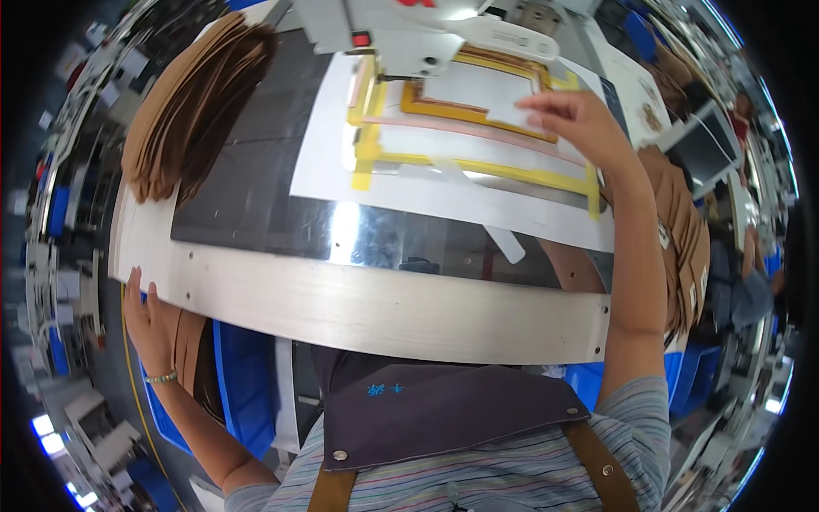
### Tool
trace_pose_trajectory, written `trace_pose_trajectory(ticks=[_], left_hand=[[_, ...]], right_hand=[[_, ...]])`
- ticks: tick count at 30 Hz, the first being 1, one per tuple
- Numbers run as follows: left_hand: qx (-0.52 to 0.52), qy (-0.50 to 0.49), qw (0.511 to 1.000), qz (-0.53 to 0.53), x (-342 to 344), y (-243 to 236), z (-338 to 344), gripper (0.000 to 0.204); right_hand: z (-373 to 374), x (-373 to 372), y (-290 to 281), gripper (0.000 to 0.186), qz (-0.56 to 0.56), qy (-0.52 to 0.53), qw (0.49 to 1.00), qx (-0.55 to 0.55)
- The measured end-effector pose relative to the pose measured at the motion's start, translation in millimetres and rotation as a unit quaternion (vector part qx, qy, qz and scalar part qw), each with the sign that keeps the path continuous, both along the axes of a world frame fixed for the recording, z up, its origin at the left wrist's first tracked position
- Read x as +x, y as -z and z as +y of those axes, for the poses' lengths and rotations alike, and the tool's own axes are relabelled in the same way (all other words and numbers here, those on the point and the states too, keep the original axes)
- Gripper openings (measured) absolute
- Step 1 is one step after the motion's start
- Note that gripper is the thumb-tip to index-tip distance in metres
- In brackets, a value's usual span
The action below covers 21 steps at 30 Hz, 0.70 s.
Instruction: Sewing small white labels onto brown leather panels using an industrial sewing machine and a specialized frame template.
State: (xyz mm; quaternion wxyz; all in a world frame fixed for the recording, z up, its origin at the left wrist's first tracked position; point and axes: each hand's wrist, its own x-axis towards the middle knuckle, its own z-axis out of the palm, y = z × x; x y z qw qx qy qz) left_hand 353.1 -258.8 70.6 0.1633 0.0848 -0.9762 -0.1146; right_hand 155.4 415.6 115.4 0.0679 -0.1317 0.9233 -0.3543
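Note:
My right hand [584,124] is over the right part of a flat template [478,162] with yellow-taped edges and an amber inner frame [435,108]. Its fingers are stretched and slightly apart, near the frame's right side, and I see nothing held in them. The template rests on a white sheet [320,175] beneath the white head of a machine [409,47]. My left hand [149,328] is at the left end of the table's metal front edge [367,311], fingertips touching it with fingers extended. Its palm side is hidden.
A thick fanned stack of brown pieces [183,119] stands at the left, and more brown pieces [682,247] lie at the right. Below the left edge is a blue bin [243,375] beside brown pieces. A dark screen [704,149] and another person [751,294] are farther right.

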Motion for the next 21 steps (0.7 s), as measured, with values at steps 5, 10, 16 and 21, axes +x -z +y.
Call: trace_pose_trajectory(ticks=[5, 10, 16, 21], left_hand=[[0.143, 0.28, 0.949, -0.004, -99.5, -4.3, 183.0, 0.041], [0.032, 0.425, 0.904, -0.046, -161.1, 26.9, 292.7, 0.05], [-0.057, 0.426, 0.902, -0.048, -208.7, 42.8, 326.0, 0.058], [-0.079, 0.426, 0.9, -0.041, -225.9, 64.1, 330.6, 0.072]], right_hand=[[-3.6, -40.2, -3.2, 0.029, 0.067, -0.03, 0.997, -0.014], [-26.3, -72.5, 54.6, 0.025, -0.014, -0.07, 0.997, -0.011], [-51.8, -84.0, 71.1, 0.026, 0.004, -0.089, 0.996, -0.027], [-67.5, -86.6, 69.4, 0.025, -0.015, -0.071, 0.997, -0.025]])
